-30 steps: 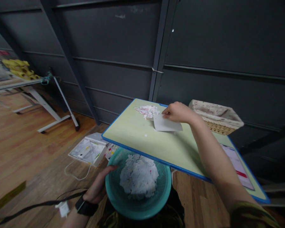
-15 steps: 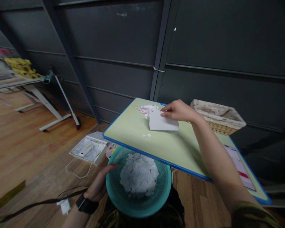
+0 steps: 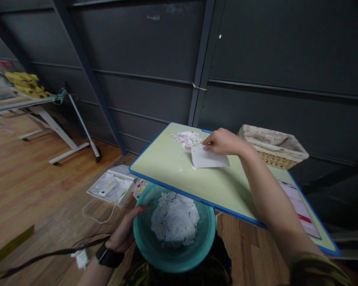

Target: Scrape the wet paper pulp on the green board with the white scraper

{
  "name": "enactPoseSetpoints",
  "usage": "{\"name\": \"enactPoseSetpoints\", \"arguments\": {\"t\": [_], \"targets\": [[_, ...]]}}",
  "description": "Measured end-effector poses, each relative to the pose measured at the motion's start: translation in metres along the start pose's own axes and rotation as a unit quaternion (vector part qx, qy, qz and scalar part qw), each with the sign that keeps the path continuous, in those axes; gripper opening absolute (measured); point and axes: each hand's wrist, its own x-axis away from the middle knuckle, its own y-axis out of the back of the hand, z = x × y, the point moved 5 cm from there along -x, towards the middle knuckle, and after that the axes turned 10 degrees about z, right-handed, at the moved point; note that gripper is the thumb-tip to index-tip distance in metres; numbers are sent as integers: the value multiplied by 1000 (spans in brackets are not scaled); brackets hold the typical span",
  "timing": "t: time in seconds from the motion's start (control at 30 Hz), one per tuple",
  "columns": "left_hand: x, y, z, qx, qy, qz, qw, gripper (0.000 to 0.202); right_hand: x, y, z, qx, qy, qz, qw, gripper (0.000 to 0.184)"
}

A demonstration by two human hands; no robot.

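My right hand point(image 3: 222, 142) pinches the upper edge of a white sheet of paper point(image 3: 209, 157), held tilted just over the yellow-green table top point(image 3: 155, 161). Just left of the sheet, a pile of torn paper scraps point(image 3: 185, 138) lies near the far edge, and a couple of loose bits lie closer to me. My left hand point(image 3: 125, 228) grips the left rim of a green plastic basket point(image 3: 174, 264), thumb over the rim and the other fingers hidden beneath. Inside the basket is a large heap of white paper scraps point(image 3: 175, 219). The basket sits below the table's front edge.
A cloth-lined wicker basket point(image 3: 276, 159) stands at the table's back right, with a tablet-like panel point(image 3: 298, 208) near the right edge. On the floor at left are an open white box point(image 3: 111, 188) and a white adapter point(image 3: 81, 258). Dark metal panels point(image 3: 143, 47) rise behind.
My right hand has moved the sheet slightly right and toward me, away from the scrap pile. The left hand and the green basket have stayed in place.
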Motion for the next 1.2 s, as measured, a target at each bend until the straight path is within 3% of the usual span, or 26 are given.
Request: {"name": "enactPoseSetpoints", "arguments": {"t": [0.13, 0.5, 0.73, 1.2], "targets": [[1, 0, 0, -6, 2, -15, 1000, 18, 1, 2, -14, 59, -66, -29, 996, 27], [-3, 5, 3, -9, -13, -9, 1000, 10, 2, 1, -29, 55, -88, -36, 994, 29], [-2, 5, 3, -11, -4, -5, 1000, 12, -5, -4, -29, 40, -51, -23, 998, 27], [0, 3, 1, -15, -3, -28, 999, 24, -2, 0, -26, 33, -52, -16, 998, 27]]}}
